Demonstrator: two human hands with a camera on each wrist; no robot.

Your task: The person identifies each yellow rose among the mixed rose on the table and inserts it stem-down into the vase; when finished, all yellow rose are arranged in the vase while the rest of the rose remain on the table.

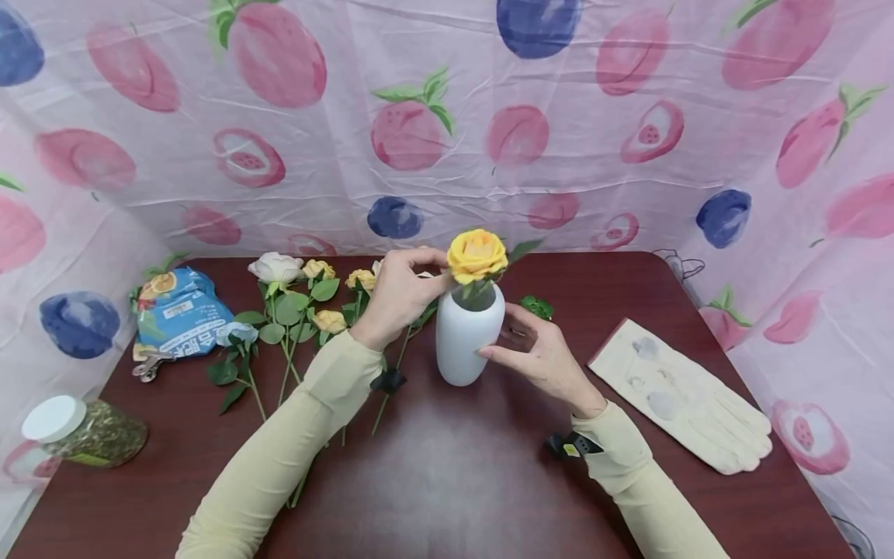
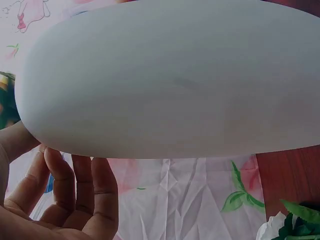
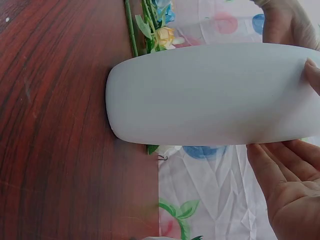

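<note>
The yellow artificial rose [image 1: 477, 256] stands in the mouth of the smooth white oval vase [image 1: 462, 349], its bloom just beside the left hand's [image 1: 401, 299] fingertips; whether they pinch the stem or the rim I cannot tell. The right hand [image 1: 538, 353] grips the vase's side, thumb in front. The clear, white-lidded jar [image 1: 108, 435] lying on the dark red wooden desk [image 1: 447, 497] holds dried green-brown bits. Both forearms reach forward, the left hand higher, at the rim
</note>
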